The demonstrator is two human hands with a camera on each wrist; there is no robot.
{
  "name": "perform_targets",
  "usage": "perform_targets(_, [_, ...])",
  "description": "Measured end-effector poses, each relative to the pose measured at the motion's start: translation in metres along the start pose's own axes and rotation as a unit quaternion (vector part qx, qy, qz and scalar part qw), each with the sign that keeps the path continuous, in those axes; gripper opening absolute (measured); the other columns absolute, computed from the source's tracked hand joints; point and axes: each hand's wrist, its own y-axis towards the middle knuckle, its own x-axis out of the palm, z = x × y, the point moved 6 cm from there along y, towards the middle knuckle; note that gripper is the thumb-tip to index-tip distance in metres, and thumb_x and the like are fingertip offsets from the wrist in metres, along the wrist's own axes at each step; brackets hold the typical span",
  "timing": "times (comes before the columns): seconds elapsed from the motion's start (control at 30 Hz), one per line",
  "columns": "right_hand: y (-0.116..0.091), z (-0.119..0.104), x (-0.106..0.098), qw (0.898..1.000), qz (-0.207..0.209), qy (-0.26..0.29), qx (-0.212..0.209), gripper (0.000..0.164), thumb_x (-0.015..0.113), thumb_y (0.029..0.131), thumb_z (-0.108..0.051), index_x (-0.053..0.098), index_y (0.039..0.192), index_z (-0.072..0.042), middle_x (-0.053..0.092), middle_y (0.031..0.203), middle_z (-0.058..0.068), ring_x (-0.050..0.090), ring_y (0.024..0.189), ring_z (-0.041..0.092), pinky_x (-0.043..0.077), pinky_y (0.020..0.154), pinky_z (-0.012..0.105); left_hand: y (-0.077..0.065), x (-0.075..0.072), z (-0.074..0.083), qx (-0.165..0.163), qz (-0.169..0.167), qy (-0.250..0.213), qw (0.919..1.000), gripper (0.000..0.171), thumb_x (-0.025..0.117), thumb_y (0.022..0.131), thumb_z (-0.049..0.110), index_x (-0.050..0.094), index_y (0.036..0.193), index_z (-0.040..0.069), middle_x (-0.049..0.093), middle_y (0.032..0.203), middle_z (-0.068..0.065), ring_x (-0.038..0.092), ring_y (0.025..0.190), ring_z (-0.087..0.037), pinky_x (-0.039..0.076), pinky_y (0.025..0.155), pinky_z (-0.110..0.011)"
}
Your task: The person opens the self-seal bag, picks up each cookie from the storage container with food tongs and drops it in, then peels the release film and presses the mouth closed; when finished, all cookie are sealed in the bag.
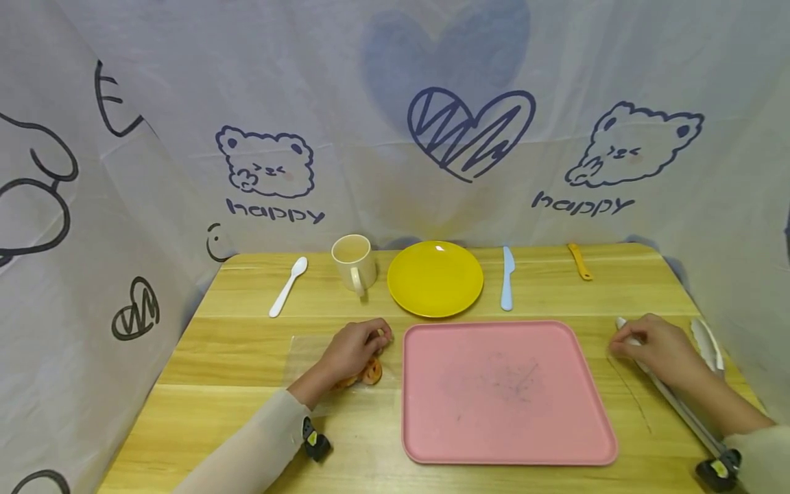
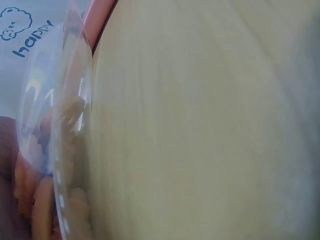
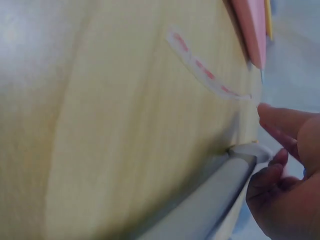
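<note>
My left hand [image 1: 354, 348] is over a clear plastic bag [image 1: 304, 351], fingers curled at its upper right part, where it seems to grip the film. Brown ring-shaped cookies [image 1: 372, 371] show inside, partly covered by the hand; the left wrist view has several cookies [image 2: 44, 205] behind the shiny film. At the right, my right hand [image 1: 659, 351] hovers over tongs [image 1: 685, 405] with white tips, its thumb and fingers apart. Just beyond its fingertips lies a thin clear strip with red marks [image 3: 206, 72], one end close to them but apparently not held.
A pink tray [image 1: 494, 453] lies between the hands. Along the back stand or lie a white spoon [image 1: 287, 288], a cream mug [image 1: 353, 264], a yellow plate [image 1: 435, 279], a light blue knife [image 1: 507, 280] and a small orange-yellow utensil [image 1: 579, 261]. A printed cloth [image 1: 370, 185] hangs behind.
</note>
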Motion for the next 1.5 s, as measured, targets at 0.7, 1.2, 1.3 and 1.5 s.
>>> perform_targets(0.7, [-0.003,-0.084,-0.002,0.995,0.072,-0.014,-0.072,0.018,0.076,0.093,-0.008,0.076,0.11,-0.003,0.057,0.079,0.0,0.042,0.063,0.007,0.036,0.052,0.024,-0.002,-0.01,-0.005,-0.018,0.033,-0.126,0.9914,0.01,0.057,0.107,0.012,0.066,0.105,0.014,0.062,0.071,-0.003,0.056,0.06,-0.013,0.047,0.052,-0.023])
perform_targets(1.2, [0.0,-0.295,0.138,0.925,-0.237,0.218,-0.201,0.059,0.069,0.101,-0.019,0.045,0.155,-0.026,0.069,0.097,-0.005,0.066,0.076,0.008,0.058,0.067,0.023,-0.025,-0.025,0.0,-0.005,0.205,-0.387,0.8989,0.016,0.051,0.108,0.002,0.052,0.114,-0.012,0.055,0.078,-0.011,0.059,0.066,-0.015,0.056,0.058,-0.021])
perform_targets(1.3, [0.006,-0.313,0.154,0.924,-0.241,0.195,-0.223,0.062,0.07,0.1,-0.02,0.044,0.156,-0.026,0.068,0.1,-0.008,0.062,0.079,0.001,0.055,0.073,0.02,-0.031,-0.029,0.005,0.017,0.233,-0.407,0.8829,0.012,0.051,0.107,0.003,0.053,0.111,-0.009,0.054,0.077,-0.007,0.058,0.065,-0.012,0.056,0.059,-0.02])
perform_targets(1.5, [0.021,-0.323,0.165,0.928,-0.228,0.206,-0.211,0.045,0.071,0.1,-0.02,0.057,0.142,-0.021,0.072,0.1,-0.005,0.063,0.077,0.002,0.054,0.071,0.021,-0.041,-0.039,0.017,0.055,0.256,-0.429,0.8644,0.017,0.052,0.108,0.004,0.049,0.111,-0.013,0.056,0.078,-0.004,0.059,0.066,-0.011,0.057,0.061,-0.02])
